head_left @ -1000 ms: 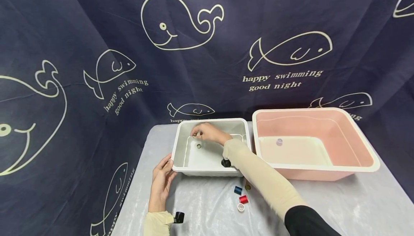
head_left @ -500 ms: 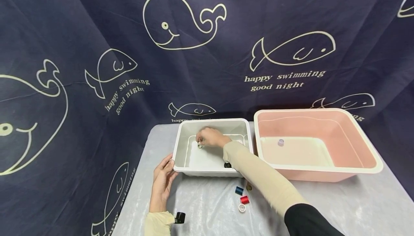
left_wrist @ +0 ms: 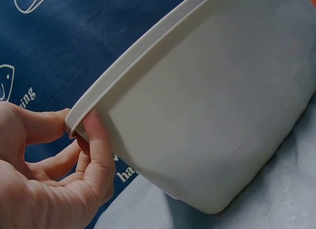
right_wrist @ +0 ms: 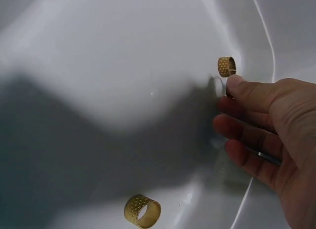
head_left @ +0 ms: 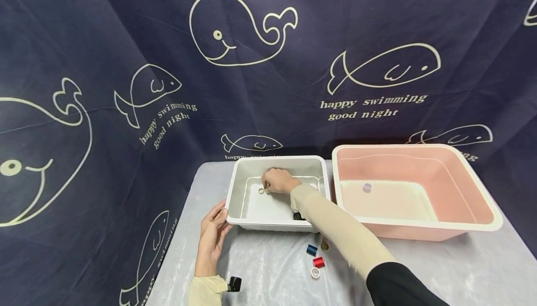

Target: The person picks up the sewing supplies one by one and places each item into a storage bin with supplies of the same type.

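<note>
In the head view my left hand (head_left: 214, 231) grips the near left corner of a grey plastic bin (head_left: 277, 222). In the left wrist view, thumb and fingertips pinch the bin's rim. My right hand (head_left: 278, 181) reaches down inside the bin, its thumb and fingertips pinching a small dark brass thing, probably a ring thimble, mostly hidden. A dimpled brass ring thimble (right_wrist: 226, 66) lies right by the thumb tip; another thimble (right_wrist: 142, 211) lies lower in the right wrist view. Some thin silvery strip (right_wrist: 269, 157) shows at the curled fingers.
A pink bin (head_left: 419, 231) stands right of the grey one, with a pale lilac spool (head_left: 367, 187) inside. In front lie a blue thread spool (head_left: 312, 250), a red spool (head_left: 319, 262), a white spool (head_left: 315, 273) and a brass thimble (head_left: 325, 246).
My right hand has moved right and nearer inside the grey bin, from the far left to beside the thimble on its floor. The left hand keeps its grip on the corner.
</note>
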`<state>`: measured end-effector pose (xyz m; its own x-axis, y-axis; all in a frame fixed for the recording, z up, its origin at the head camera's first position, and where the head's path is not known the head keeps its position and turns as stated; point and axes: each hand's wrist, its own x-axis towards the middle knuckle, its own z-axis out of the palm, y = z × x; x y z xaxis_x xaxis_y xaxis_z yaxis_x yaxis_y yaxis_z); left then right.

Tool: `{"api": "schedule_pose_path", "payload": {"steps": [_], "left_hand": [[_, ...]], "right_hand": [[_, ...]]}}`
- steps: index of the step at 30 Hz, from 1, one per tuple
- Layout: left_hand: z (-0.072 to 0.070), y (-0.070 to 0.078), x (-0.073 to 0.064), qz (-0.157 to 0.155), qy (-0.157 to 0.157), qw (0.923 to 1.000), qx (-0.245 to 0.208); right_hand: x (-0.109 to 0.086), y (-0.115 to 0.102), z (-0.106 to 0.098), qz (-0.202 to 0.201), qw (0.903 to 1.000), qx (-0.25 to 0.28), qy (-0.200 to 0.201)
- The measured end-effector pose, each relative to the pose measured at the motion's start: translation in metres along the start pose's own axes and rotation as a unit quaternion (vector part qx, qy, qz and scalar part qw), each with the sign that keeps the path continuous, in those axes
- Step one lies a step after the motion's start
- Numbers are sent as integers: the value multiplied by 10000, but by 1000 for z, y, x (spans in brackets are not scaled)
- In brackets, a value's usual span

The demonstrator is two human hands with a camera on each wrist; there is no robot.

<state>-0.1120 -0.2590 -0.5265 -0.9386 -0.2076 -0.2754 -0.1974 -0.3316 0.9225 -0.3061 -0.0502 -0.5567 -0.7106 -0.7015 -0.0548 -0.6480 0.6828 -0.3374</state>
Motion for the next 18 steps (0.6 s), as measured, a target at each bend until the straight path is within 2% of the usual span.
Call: {"api": "schedule_pose_path", "payload": {"steps": [10,18], "left_hand": [[-2,-4,-1,105,10,9999,69],[-2,-3,0,74,64,9999,33]], "right_hand": [[3,0,5,217,9989,-391,-150],[2,2,8,127,9984,-556,-30]]}}
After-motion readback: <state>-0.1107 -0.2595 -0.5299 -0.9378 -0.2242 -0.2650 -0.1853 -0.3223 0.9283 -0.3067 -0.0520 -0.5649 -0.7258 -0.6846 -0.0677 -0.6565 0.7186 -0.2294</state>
